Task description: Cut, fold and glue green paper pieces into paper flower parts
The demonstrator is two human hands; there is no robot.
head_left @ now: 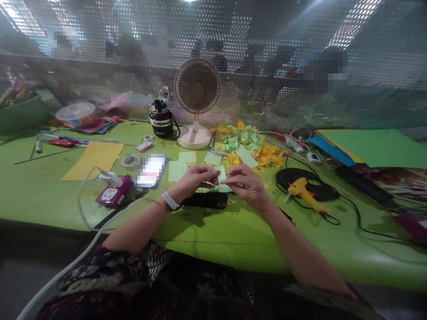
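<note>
A small piece of pale green paper (224,177) is between my two hands above the green table. My left hand (199,178), with a white band at the wrist, pinches its left side. From the other side the closed fingertips of my right hand (247,186) meet its edge. Just below lies a black phone-like slab (210,201). Beyond my hands are cut pale green paper pieces (178,170) and a heap of folded green paper flowers (243,138) with yellow ones (269,153) around them.
A yellow glue gun (305,194) rests by a black coil-like pad on the right. A lit phone (151,171), a tape roll (130,162) and a purple power strip (113,192) lie left. Behind stand a white fan (197,86) and a dark bottle (160,120).
</note>
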